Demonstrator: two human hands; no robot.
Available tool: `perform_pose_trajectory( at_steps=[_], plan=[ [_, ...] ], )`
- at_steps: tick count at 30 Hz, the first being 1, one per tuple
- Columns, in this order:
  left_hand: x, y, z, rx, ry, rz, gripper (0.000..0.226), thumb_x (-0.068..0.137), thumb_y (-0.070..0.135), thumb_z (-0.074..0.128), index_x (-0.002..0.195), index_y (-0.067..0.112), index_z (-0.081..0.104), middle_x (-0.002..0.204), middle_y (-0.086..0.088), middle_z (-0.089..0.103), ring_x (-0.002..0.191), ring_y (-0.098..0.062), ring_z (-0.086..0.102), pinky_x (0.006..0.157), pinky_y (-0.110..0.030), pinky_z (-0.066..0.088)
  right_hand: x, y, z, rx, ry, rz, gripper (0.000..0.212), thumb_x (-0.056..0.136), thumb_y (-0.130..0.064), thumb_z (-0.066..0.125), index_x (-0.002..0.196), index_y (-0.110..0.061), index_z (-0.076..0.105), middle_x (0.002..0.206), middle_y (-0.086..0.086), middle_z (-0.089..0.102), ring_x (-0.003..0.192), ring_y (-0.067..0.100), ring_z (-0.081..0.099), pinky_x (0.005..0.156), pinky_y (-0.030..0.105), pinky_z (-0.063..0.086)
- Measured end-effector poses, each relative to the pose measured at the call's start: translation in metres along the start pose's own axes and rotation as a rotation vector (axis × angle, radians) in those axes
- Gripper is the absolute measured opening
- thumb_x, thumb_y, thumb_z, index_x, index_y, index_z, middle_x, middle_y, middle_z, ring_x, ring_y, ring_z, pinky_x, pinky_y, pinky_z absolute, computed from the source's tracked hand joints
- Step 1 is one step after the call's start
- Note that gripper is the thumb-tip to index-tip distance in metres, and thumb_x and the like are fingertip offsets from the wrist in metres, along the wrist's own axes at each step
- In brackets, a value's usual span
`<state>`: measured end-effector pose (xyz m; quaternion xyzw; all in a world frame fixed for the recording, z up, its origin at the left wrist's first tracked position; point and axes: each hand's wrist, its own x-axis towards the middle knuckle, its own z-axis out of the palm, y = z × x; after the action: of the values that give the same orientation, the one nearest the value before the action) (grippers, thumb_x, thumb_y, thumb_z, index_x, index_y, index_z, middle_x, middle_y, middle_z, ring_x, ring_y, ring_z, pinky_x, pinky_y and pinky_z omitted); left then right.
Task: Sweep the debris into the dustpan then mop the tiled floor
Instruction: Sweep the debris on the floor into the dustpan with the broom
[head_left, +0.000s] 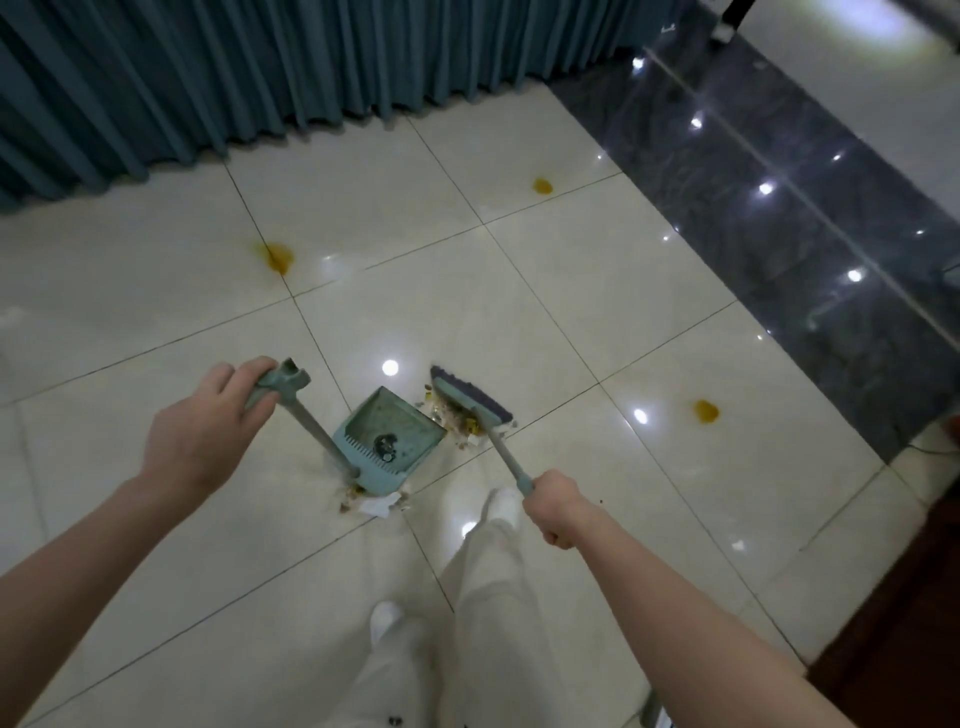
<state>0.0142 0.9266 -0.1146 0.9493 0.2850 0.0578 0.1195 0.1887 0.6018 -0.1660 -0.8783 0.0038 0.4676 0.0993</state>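
Broom (470, 401) beside dustpan (410, 415) rim, tiles (597, 291) reach curtain (260, 67)

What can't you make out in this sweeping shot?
Head view only:
- Debris beneath the broom head: covered by bristles.
- Dark object in the dustpan: too small to identify.
- Scraps behind the dustpan: partly hidden by its back edge.
- Mop: not in frame.
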Motion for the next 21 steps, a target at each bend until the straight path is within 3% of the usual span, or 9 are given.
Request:
perform_pose_trajectory(
  at_steps=[4, 6, 9, 13, 18, 21],
  plan=[
    [-0.036, -0.005, -0.008, -0.015, -0.006, -0.016, 0.032, 0.094, 0.030, 0.058, 0.124, 0.023, 0.052, 0.097, -0.008, 0.056, 0.066, -0.040, 0.061, 0.052, -0.041, 0.048, -0.037, -0.002, 0.012, -0.036, -0.036, -0.027, 0.021, 0.093, -0.006, 0.041, 0.102, -0.001, 0.059, 0.060, 0.010, 0.050, 0.037, 0.018, 0.045, 0.035, 0.020, 0.034],
    [-0.052, -0.007, -0.010, -0.023, -0.017, -0.010, 0.032, 0.094, 0.030, 0.058, 0.124, 0.023, 0.052, 0.096, -0.008, 0.055, 0.065, -0.040, 0.060, 0.052, -0.041, 0.047, -0.047, 0.001, 0.010, -0.069, -0.026, -0.056, 0.022, 0.095, -0.007, 0.041, 0.103, 0.000, 0.060, 0.062, 0.010, 0.051, 0.041, 0.018, 0.044, 0.038, 0.022, 0.035],
    [-0.070, -0.013, -0.011, -0.019, -0.026, -0.005, 0.032, 0.094, 0.030, 0.058, 0.125, 0.024, 0.052, 0.095, -0.007, 0.055, 0.065, -0.040, 0.060, 0.051, -0.041, 0.047, -0.049, 0.015, -0.005, -0.040, 0.042, -0.082, 0.019, 0.099, -0.017, 0.044, 0.092, -0.006, 0.057, 0.073, 0.013, 0.053, 0.049, 0.022, 0.046, 0.044, 0.022, 0.036],
    [-0.088, -0.011, -0.011, -0.010, -0.020, 0.013, 0.031, 0.092, 0.028, 0.060, 0.123, 0.025, 0.053, 0.092, -0.006, 0.055, 0.060, -0.037, 0.059, 0.047, -0.039, 0.047, -0.046, 0.045, -0.034, 0.002, 0.158, -0.074, 0.030, 0.098, -0.026, 0.046, 0.074, -0.010, 0.053, 0.061, 0.007, 0.047, 0.041, 0.020, 0.044, 0.039, 0.019, 0.033],
    [-0.106, 0.001, -0.007, 0.014, -0.023, 0.040, 0.030, 0.091, 0.024, 0.063, 0.120, 0.024, 0.054, 0.087, -0.003, 0.053, 0.051, -0.033, 0.053, 0.041, -0.034, 0.044, -0.028, 0.066, -0.053, 0.000, 0.214, -0.035, 0.023, 0.098, -0.024, 0.042, 0.088, -0.008, 0.056, 0.080, 0.012, 0.054, 0.044, 0.021, 0.050, 0.040, 0.021, 0.036],
    [-0.113, 0.004, -0.003, 0.048, -0.033, 0.036, 0.033, 0.091, 0.025, 0.061, 0.123, 0.023, 0.052, 0.088, -0.003, 0.053, 0.049, -0.031, 0.052, 0.040, -0.034, 0.045, -0.014, 0.072, -0.054, -0.025, 0.222, -0.019, 0.017, 0.095, -0.012, 0.042, 0.093, -0.003, 0.056, 0.076, 0.015, 0.056, 0.044, 0.022, 0.052, 0.039, 0.024, 0.039]
  ],
)
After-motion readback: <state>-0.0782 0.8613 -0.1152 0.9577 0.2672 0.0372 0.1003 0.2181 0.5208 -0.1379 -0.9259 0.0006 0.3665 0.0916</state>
